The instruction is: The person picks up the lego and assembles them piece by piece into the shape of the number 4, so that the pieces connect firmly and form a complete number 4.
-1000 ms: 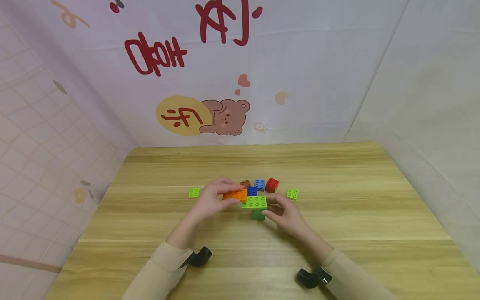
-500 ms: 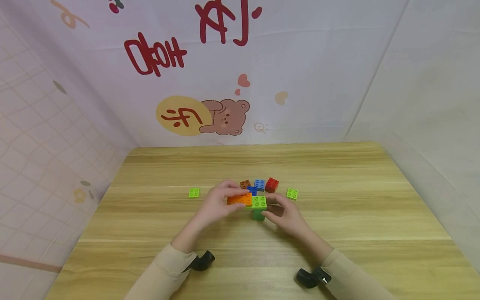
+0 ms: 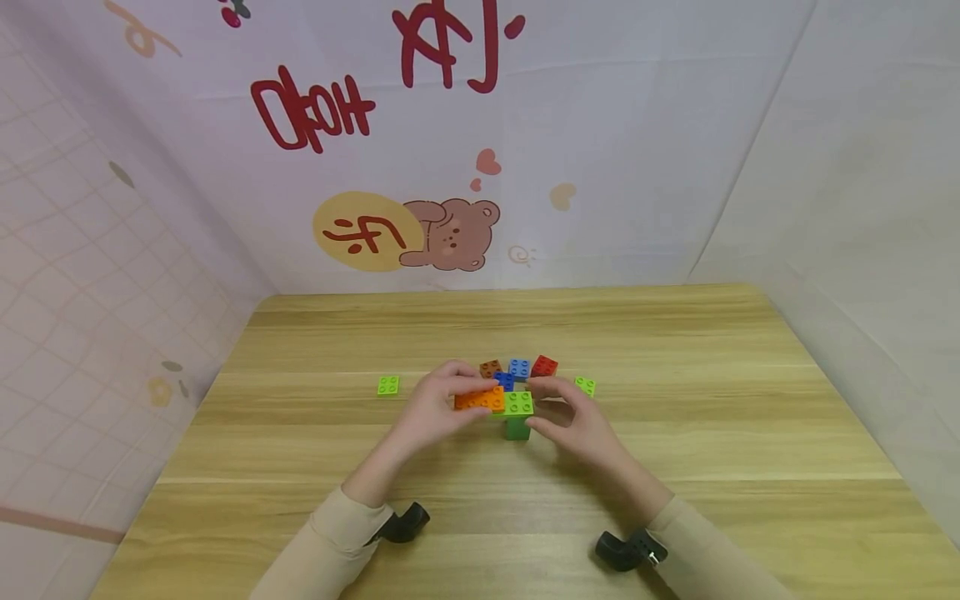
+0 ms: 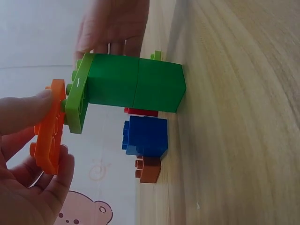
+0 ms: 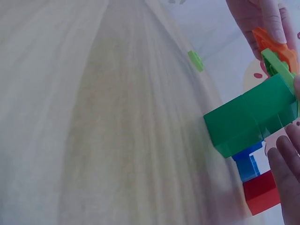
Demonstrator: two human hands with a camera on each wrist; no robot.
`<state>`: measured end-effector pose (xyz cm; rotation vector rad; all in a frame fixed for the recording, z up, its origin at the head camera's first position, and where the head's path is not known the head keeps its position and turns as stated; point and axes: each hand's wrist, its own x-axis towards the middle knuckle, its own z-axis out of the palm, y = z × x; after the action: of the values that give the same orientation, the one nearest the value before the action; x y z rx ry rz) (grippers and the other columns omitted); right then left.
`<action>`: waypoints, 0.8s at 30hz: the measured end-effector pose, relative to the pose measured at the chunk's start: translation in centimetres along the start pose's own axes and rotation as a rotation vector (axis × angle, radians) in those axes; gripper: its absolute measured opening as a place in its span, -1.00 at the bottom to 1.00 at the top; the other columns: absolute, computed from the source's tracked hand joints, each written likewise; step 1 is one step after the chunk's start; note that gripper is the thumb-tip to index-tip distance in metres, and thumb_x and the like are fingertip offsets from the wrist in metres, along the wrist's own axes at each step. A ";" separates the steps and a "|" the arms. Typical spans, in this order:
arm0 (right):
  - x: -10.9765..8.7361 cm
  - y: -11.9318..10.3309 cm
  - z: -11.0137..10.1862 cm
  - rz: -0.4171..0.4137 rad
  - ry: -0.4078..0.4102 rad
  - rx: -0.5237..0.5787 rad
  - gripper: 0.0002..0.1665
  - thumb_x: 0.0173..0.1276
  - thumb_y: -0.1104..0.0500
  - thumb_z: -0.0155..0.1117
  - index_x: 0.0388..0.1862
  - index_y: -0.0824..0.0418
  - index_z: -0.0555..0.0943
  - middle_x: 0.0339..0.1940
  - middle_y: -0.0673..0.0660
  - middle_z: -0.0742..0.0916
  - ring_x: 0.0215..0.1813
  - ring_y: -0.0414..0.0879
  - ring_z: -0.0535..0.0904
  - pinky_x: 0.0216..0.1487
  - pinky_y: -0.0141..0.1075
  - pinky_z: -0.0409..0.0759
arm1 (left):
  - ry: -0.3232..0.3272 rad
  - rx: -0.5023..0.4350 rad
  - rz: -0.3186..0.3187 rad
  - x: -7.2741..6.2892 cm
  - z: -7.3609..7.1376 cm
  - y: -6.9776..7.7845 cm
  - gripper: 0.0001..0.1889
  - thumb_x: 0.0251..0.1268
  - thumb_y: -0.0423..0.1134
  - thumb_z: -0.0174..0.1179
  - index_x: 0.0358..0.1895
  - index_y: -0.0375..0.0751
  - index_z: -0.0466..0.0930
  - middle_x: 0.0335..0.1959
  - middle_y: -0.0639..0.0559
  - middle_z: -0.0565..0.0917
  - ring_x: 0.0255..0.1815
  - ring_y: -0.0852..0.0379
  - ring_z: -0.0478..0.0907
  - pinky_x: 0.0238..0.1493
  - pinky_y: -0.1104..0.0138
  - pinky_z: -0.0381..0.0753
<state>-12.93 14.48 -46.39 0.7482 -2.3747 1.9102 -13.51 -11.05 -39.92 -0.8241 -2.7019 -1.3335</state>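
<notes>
My left hand [image 3: 431, 406] pinches an orange toy building brick [image 3: 480, 400] between thumb and fingers. In the left wrist view this orange brick [image 4: 49, 126] overlaps the studs of a light green brick [image 4: 76, 96], jutting out past its left end. That light green piece caps two stacked dark green bricks [image 4: 136, 82] standing on the table, also overhanging them to the left. My right hand [image 3: 581, 427] is spread around the stack's right side. Its thumb is near the upper green brick, and its straight fingers [image 5: 285, 161] stand apart from the blocks in the right wrist view.
Behind the stack are a dark blue brick [image 3: 504, 381], a lighter blue brick [image 3: 519, 369], a brown brick [image 3: 491, 367] and a red brick [image 3: 544, 365]. Small light green bricks lie to the left [image 3: 387, 385] and right [image 3: 586, 385] on the wooden table [image 3: 480, 533].
The left hand has brought the orange brick rightward over the light green one. The right hand's fingers have since spread off the stack, its fingertips moving back and away.
</notes>
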 end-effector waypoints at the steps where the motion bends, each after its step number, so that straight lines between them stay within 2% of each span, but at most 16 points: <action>1: 0.1 -0.1 0.0 -0.005 -0.003 -0.006 -0.42 0.25 0.35 0.43 0.25 0.30 0.52 0.18 0.18 0.60 0.17 0.07 0.54 0.20 -0.02 0.54 | 0.000 0.001 0.003 0.0 0.0 0.0 -0.62 0.15 -0.29 0.45 0.08 -0.12 0.73 -0.06 0.10 0.61 0.01 0.09 0.50 0.06 0.20 0.56; 6: 0.2 -0.5 0.0 -0.019 -0.010 -0.056 -0.50 0.30 0.39 0.37 0.22 0.33 0.54 0.17 0.19 0.62 0.17 0.02 0.54 0.20 0.07 0.51 | 0.002 0.012 0.013 0.1 0.3 0.2 -0.63 0.15 -0.30 0.46 0.07 -0.14 0.74 -0.08 0.09 0.60 -0.02 0.09 0.50 0.04 0.22 0.57; 14: 0.4 -3.4 0.3 -0.001 -0.004 -0.097 -0.62 0.33 0.45 0.29 0.14 0.41 0.58 0.11 0.40 0.62 0.15 0.21 0.54 0.16 0.19 0.49 | 0.006 0.048 0.048 0.3 0.4 0.4 -0.65 0.14 -0.30 0.46 0.03 -0.17 0.75 -0.10 0.06 0.61 -0.04 0.08 0.51 0.03 0.21 0.57; 18: 0.4 -4.4 0.2 0.006 -0.010 -0.101 -0.63 0.33 0.44 0.30 0.12 0.42 0.59 0.10 0.37 0.64 0.15 0.19 0.55 0.16 0.19 0.49 | 0.005 0.066 0.060 0.4 0.5 0.3 -0.67 0.13 -0.30 0.46 0.01 -0.16 0.76 -0.11 0.06 0.62 -0.04 0.08 0.52 0.04 0.20 0.57; 24: 0.4 -4.5 0.3 0.007 -0.006 -0.091 -0.64 0.34 0.43 0.30 0.10 0.48 0.57 0.07 0.30 0.66 0.13 0.14 0.56 0.16 0.19 0.50 | 0.015 0.082 0.061 0.4 0.6 0.3 -0.69 0.12 -0.28 0.48 -0.02 -0.15 0.77 -0.11 0.05 0.63 -0.04 0.08 0.53 0.05 0.17 0.57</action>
<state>-11.55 13.36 -42.19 0.7413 -2.4520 1.7910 -13.58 -10.31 -40.03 -0.8776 -2.6765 -1.2036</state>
